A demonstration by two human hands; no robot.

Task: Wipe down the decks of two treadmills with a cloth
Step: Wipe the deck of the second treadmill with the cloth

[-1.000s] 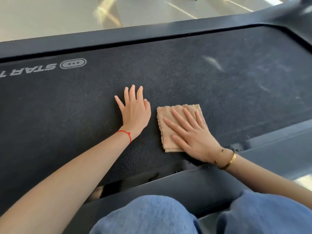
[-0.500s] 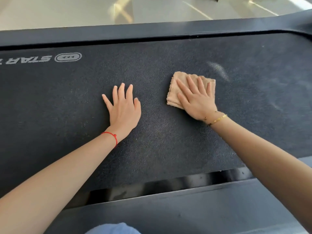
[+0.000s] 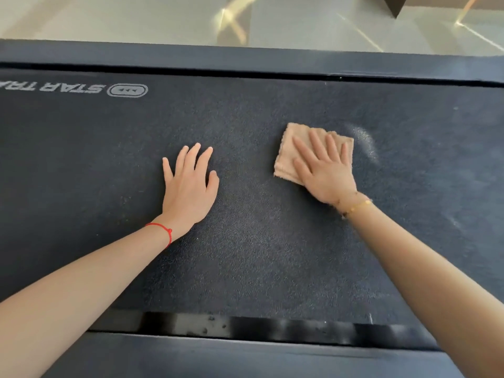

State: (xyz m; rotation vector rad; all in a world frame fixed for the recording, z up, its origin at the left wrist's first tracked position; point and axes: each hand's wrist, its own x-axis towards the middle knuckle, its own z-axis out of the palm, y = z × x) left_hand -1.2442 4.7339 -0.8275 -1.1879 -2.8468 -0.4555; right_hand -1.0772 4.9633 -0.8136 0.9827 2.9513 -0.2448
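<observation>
A dark, speckled treadmill deck (image 3: 259,255) fills most of the view, with a white logo (image 3: 127,90) printed upside down at the upper left. A folded tan cloth (image 3: 286,156) lies on the deck right of centre. My right hand (image 3: 324,167) presses flat on the cloth with straight, spread fingers. My left hand (image 3: 188,184) rests flat on the bare deck to the left, fingers straight, about a hand's width from the cloth. A pale dusty smear (image 3: 365,140) shows just right of the cloth.
Dark side rails run along the far edge (image 3: 245,57) and the near edge (image 3: 245,356) of the deck, with a narrow gap (image 3: 245,327) before the near rail. Beyond the far rail lies a pale glossy floor (image 3: 136,17).
My right hand has slid the cloth away from me, from near the close rail to the deck's middle and a little rightward. My left hand stays flat on the deck.
</observation>
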